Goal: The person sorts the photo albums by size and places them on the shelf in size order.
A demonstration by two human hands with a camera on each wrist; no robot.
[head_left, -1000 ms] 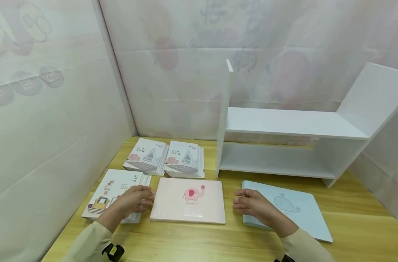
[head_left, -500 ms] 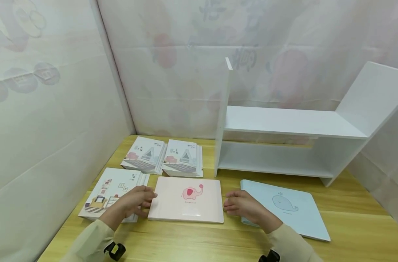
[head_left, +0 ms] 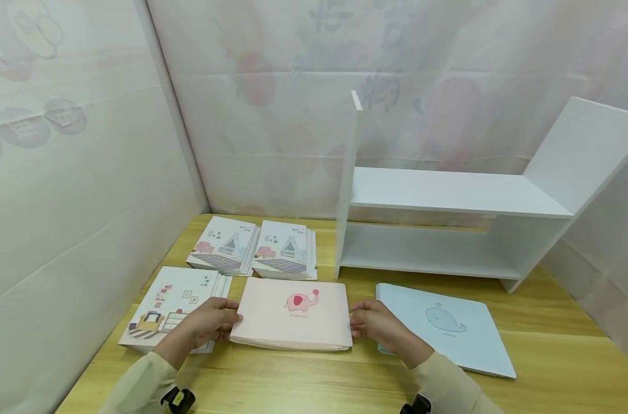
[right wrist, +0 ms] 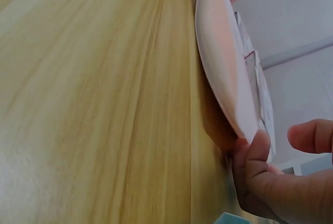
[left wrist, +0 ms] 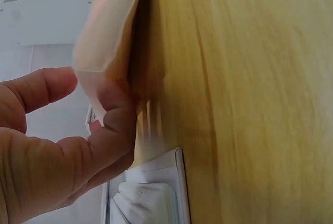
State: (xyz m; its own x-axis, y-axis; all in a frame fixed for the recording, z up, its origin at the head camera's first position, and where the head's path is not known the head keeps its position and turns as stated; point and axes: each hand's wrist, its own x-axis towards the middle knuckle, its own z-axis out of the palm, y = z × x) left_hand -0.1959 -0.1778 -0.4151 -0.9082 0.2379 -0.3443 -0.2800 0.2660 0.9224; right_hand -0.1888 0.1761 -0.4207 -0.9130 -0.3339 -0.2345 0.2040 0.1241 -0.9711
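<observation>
Both hands holding pink elephant album by its short ends

Left hand [head_left: 210, 325] is gripping the left end of the pink elephant album [head_left: 295, 330]; left wrist view is showing the thumb touching the near corner, fingers curling underneath. Right hand [head_left: 378, 328] is holding the opposite end, fingers bending under the edge, thumb standing apart from the cover. Album is sitting cover up, near the middle of the worktop [head_left: 314, 379], its near edge bowing and the held corners hanging clear of the wood.

Blue whale album [head_left: 448, 328] is lying flat just right of it, angled, right wrist passing over its near left part; contact unclear. White album with armchair print [head_left: 164, 287] is lying left, partly behind the left hand. Two white albums with pink sofa print [head_left: 282, 250] are lying side by side behind. White shelf unit [head_left: 448, 192] is standing back right. Printed pale sheeting [head_left: 272, 144] is hanging behind. Beige sleeves [head_left: 143, 382] and black wrist devices [head_left: 176, 398] are showing at bottom.
</observation>
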